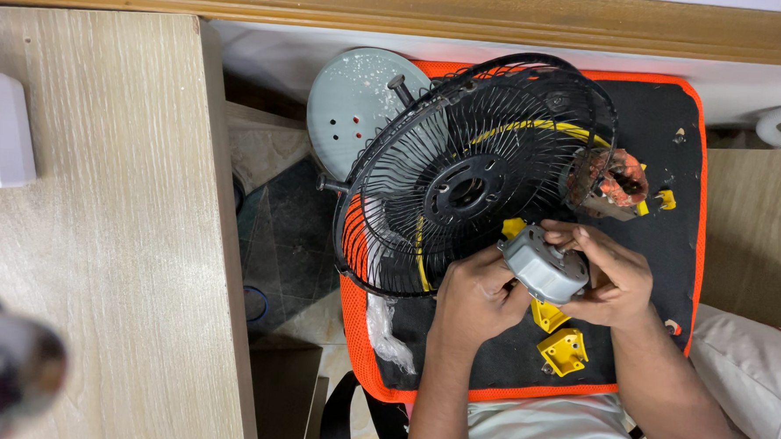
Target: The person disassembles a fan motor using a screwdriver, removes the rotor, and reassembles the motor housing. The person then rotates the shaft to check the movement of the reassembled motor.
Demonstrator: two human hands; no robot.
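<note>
— What lay around the hands?
— A black fan guard [471,175] rested tilted on an orange-edged black cushion [672,214], crowding the left hand [473,304]. A grey disc [356,104] lay behind it, yellow brackets [562,350] sat near the wrists.
— And the grip?
— Both hands closed round a grey motor [545,268], just beside the guard's rim; the right hand [614,278] cupped it, fingers curled.

A single head-worn view, straight down and close over the orange-edged black cushion [672,197] beside a wooden table [100,233].
</note>
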